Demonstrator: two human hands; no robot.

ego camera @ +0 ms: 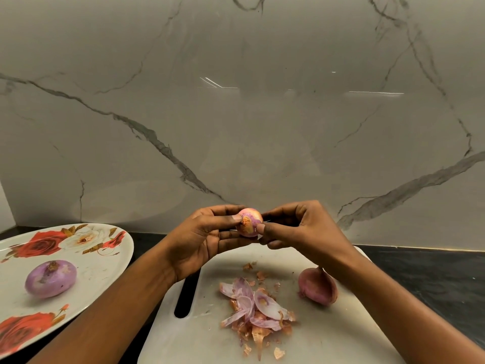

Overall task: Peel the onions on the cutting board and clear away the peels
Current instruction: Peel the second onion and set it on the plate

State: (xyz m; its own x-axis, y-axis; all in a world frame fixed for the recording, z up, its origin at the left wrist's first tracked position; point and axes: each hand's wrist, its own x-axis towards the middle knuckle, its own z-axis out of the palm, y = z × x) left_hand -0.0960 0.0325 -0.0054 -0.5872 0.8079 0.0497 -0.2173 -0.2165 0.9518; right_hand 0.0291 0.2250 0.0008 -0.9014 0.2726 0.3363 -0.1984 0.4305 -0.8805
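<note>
Loose peels (pixel 258 311), pink and papery brown, heaped on the near middle of the white cutting board (pixel 328 337), with a few crumbs scattered just beyond the heap. Right of the heap, on the same board, a red-skinned onion (pixel 317 287) lying on its side, dry skin on, partly hidden behind the right forearm. Farther back, raised above the far edge of the board, a small onion (pixel 249 222) held between both hands. Left hand (pixel 202 237) cupped round it from the left, fingers curled behind and below, thumb pressed on its top. Right hand (pixel 294 229) closed in from the right, thumb and forefinger pinching at the skin on the onion's near face, other fingers curled. Dark handle slot (pixel 187 295) at the board's left edge. Well to the left, a rose-printed plate (pixel 105 258) carrying one smooth purple onion (pixel 51 278). Dark bench (pixel 433 271) under everything, veined marble wall (pixel 236 114) behind.
</note>
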